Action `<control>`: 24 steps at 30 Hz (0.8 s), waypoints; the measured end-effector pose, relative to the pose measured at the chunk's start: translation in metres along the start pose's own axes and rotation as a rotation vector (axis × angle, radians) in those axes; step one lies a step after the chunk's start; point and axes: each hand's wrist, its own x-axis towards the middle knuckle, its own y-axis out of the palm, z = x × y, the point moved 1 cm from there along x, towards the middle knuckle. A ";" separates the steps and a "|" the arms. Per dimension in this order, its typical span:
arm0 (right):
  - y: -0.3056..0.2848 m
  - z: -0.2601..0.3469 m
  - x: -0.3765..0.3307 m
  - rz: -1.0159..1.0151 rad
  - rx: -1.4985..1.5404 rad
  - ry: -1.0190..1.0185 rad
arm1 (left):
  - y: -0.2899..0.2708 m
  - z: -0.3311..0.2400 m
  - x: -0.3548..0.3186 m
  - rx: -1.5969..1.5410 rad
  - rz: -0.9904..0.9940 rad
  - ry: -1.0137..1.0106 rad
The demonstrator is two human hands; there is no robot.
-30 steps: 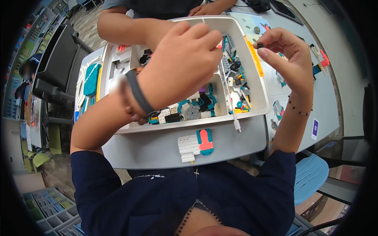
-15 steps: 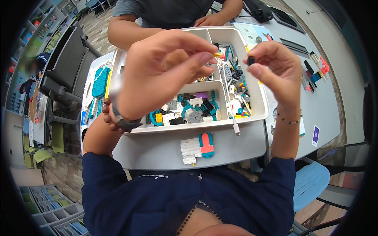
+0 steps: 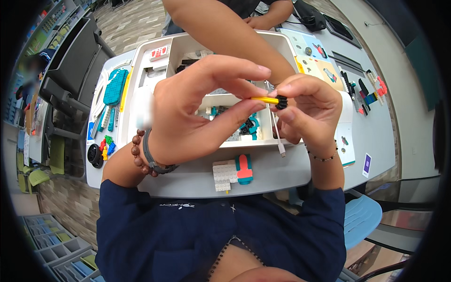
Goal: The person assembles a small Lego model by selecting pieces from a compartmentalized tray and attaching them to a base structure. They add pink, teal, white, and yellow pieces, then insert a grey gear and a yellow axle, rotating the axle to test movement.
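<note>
My left hand pinches a short yellow axle between thumb and fingertips. Between the thumb and fingers of my right hand is a small black gear. The axle's right end meets the gear; how deep it sits in the gear, I cannot tell. Both hands are raised over a white sorting bin of building pieces, hiding part of its compartments. On the table in front of me lies a white studded assembly with a coral and teal piece at its right side.
Another person's forearm reaches across the bin behind my hands. A white cable hangs over the bin's front edge. Teal plates and small coloured figures lie left; an open booklet and built parts lie right.
My hands have come together, so the yellow axle and black gear, apart before, now meet. The other person's arm has swung out across the bin.
</note>
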 end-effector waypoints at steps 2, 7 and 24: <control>0.002 0.002 -0.001 -0.004 0.014 0.024 | -0.001 -0.003 0.000 0.057 0.012 0.001; 0.002 0.005 -0.001 0.070 -0.126 -0.049 | -0.005 -0.009 -0.003 0.300 0.035 0.110; 0.019 -0.007 -0.018 -0.010 0.251 0.076 | -0.001 -0.014 -0.012 0.344 0.054 0.144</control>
